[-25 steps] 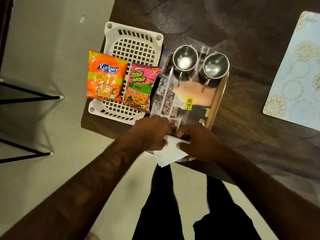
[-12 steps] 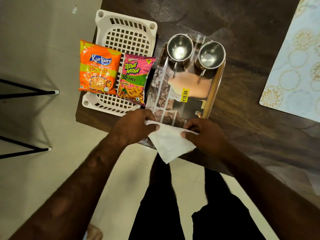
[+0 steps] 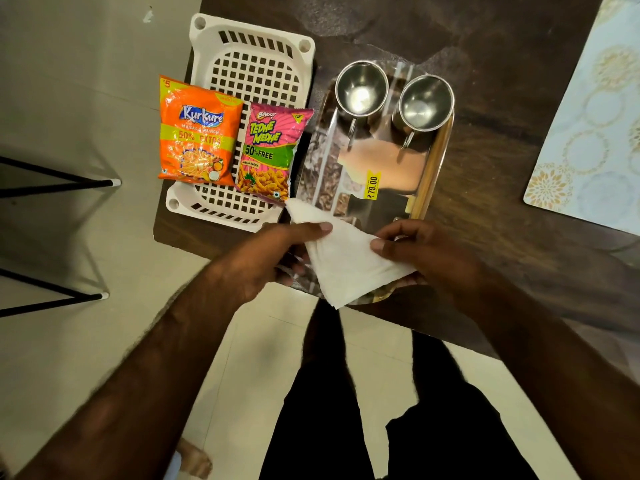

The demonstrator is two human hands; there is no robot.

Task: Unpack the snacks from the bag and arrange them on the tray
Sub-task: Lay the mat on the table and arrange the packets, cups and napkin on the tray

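Head view: our left hand (image 3: 277, 258) and right hand (image 3: 415, 251) pinch the white napkin (image 3: 346, 265) over the steel tray (image 3: 433, 168); we should unfold it flat, clear of the 2 cups (image 3: 362, 88).

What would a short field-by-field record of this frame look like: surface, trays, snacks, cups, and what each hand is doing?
surface: dark wooden table, patterned placemat at right
white tray: white slotted plastic tray, at the table's left edge
snacks: orange Kurkure packet and pink Tedhe Medhe packet, side by side on the white tray
steel tray: steel tray with yellow price sticker
cups: two steel cups at its far end
left hand: left hand pinching white paper napkin
right hand: right hand pinching the napkin's other side
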